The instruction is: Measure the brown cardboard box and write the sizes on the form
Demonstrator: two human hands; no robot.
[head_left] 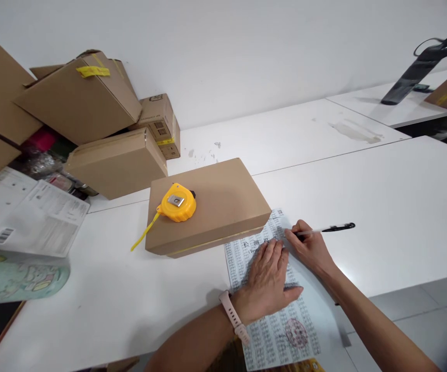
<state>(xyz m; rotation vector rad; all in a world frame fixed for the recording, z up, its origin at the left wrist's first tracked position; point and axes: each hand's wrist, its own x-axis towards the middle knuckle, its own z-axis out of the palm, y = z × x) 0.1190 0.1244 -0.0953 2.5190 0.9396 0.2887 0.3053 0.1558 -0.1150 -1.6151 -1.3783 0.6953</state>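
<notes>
A printed sheet of paper (256, 338) with dense text and a round reddish stamp hangs partly past the table's front edge. Flat on its upper half lies my left hand (268, 276), fingers stretched out and holding nothing; a pale watch band circles that wrist. My right hand (310, 248) grips a pen (328, 229), its tip end at the sheet's right side, hidden by the fingers. The far end of the paper meets a closed cardboard box (216, 199). On this box rests a yellow tape measure (177, 202) with a short length of tape pulled out.
Several cardboard boxes (84, 98) are piled at the back left against the wall. A white printed carton (53, 222) and a mint-green patterned container (22, 281) stand at the left. A dark bottle (417, 72) is on the white table (382, 191) at the far right.
</notes>
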